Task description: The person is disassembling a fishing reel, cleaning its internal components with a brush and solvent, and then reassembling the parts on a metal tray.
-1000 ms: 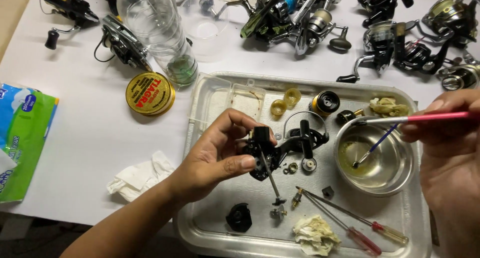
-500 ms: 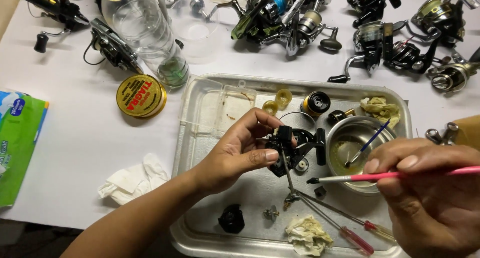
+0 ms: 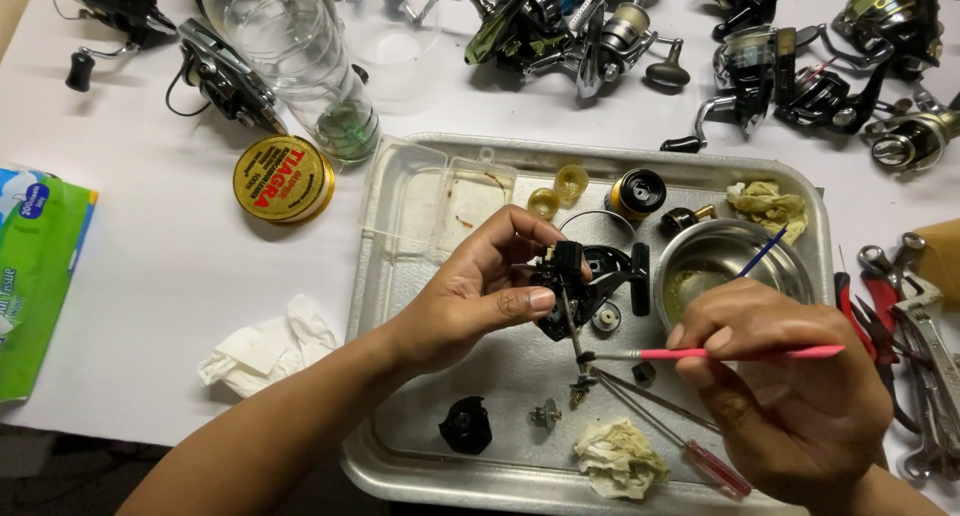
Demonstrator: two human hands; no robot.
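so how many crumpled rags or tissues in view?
3. One rag in the tray's far right corner, one rag at the tray's near edge, one white tissue on the table left of the tray.

2 bare forearms, sleeveless, no gloves, no rings
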